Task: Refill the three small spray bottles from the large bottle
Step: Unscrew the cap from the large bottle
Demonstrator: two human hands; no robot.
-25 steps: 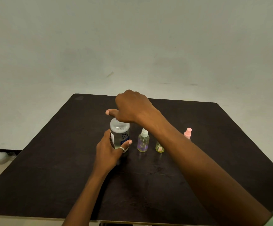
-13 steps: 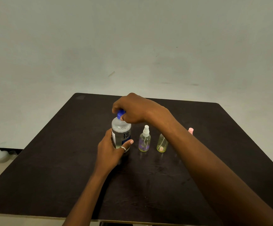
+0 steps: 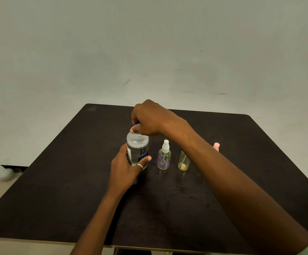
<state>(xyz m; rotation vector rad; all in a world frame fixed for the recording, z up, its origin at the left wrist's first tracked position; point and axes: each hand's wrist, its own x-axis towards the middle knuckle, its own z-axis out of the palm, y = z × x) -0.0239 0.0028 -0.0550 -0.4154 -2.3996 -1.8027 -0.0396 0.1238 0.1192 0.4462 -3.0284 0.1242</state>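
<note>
Hands worked together at the centre of the frame, over a dark bench set against a plain pale wall. The left hand wrapped the lower body of the large bottle, a clear bottle with a white and blue label, standing upright on the bench. Its fingers were clamped around the bottle, the thumb lying across the label; a ring showed on one finger. That grip most likely served to keep the bottle from turning or tipping.

The right hand reached in from the lower right of the frame and came down over the bottle's top. Its fingers were pinched together on the blue cap, of which only a sliver showed beneath them. Judging by the hold, the cap was being unscrewed so that the bottle could pour.

To the right of the large bottle, in a row, stood the small spray bottles. The nearest, the purple-tinted spray bottle, had a white pump top in place. Next stood the yellow-tinted spray bottle, its top hidden behind the right forearm. Further right, only the pink spray top of the third bottle showed above that arm. All three stood near the large bottle but apart from it, probably lined up for filling in turn. None appeared opened yet, so the refilling seemed barely begun.
</note>
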